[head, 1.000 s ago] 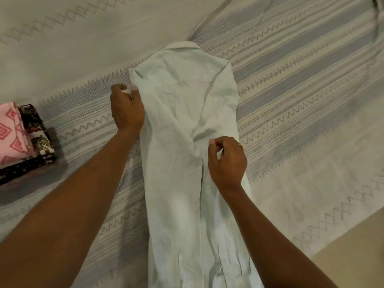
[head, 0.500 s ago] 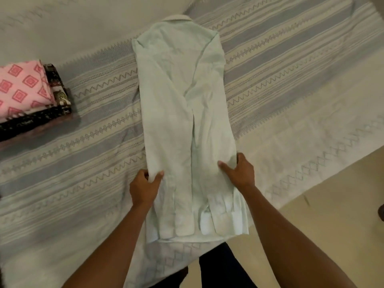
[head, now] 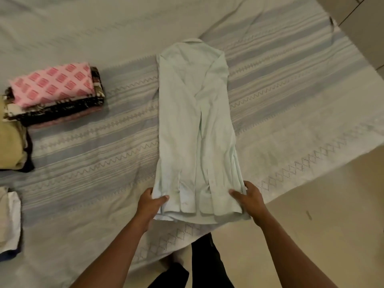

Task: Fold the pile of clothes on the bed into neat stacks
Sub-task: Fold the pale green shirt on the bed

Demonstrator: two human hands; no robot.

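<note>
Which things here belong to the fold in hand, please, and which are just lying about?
In hand: shirt, its hem gripped by left hand and right hand.
Lying about: pink stack, beige stack, white stack.
</note>
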